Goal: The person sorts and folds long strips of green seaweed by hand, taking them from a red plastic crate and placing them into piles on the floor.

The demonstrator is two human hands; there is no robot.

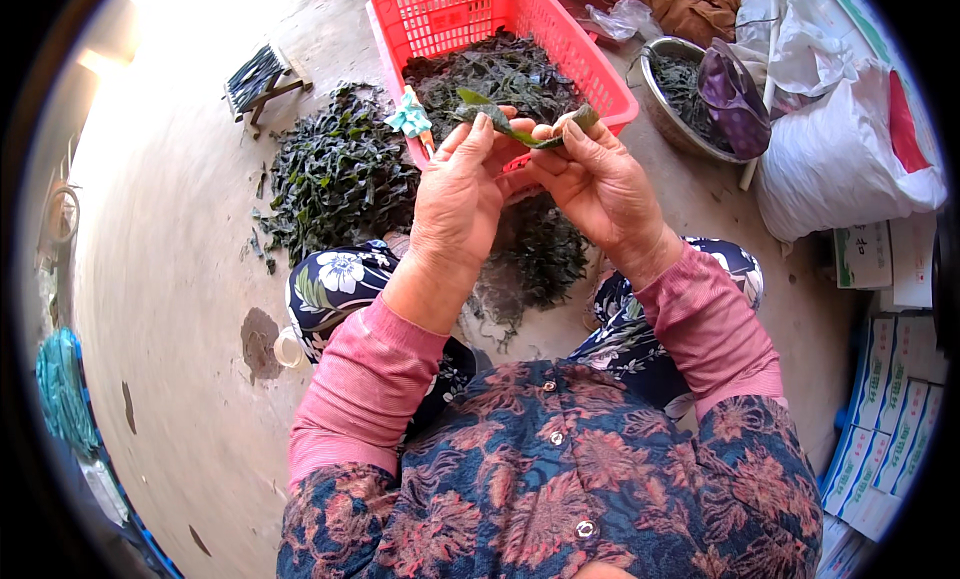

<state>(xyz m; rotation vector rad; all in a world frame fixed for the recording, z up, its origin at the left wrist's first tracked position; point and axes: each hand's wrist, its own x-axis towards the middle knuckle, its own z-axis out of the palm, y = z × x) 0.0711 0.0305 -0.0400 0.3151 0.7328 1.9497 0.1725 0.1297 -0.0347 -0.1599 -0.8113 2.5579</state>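
Observation:
Between my two hands stretches a strip of dark green seaweed (522, 132), a little curled, held up in front of the near side of a red plastic basket (585, 64). My left hand (462, 184) pinches one end between thumb and fingers. The other end sits in the pinch of my right hand (598, 184). Inside the basket lies a heap of dark seaweed (500, 74). A bigger seaweed pile (335, 179) spreads on the floor to the left, and a smaller seaweed heap (548, 254) lies below my hands, between my knees.
A small folding stool (262, 81) stands at the far left. To the right are a metal basin (668, 104) with seaweed and a purple cloth, a stuffed white sack (845, 154) and stacked cartons (885, 419). A teal-and-orange object (410, 116) rests by the basket's left edge.

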